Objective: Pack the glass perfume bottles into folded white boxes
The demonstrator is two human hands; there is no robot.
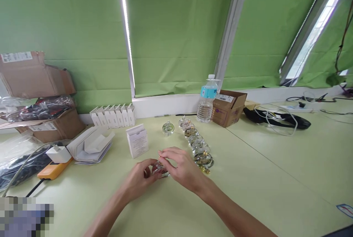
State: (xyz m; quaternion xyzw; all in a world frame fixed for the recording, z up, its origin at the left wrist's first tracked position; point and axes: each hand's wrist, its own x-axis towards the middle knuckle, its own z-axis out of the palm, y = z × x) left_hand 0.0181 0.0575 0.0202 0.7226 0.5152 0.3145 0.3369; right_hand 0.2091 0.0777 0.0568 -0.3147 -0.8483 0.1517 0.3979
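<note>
My left hand (140, 180) and my right hand (180, 167) meet over the pale green table (248, 178), both pinching one small clear glass bottle (159, 169) between their fingertips. Just right of my right hand runs a row of several similar clear and gold bottles (197, 145). One more clear bottle (167, 128) stands alone behind my hands. An upright white carton (137, 141) with its flap open stands just beyond my left hand.
Several closed white cartons (113, 116) line the wall, flattened white cartons (89, 144) lie at left beside a yellow power strip (53, 169). A water bottle (206, 99), brown boxes (228, 107) and black cables (275, 119) sit at the back.
</note>
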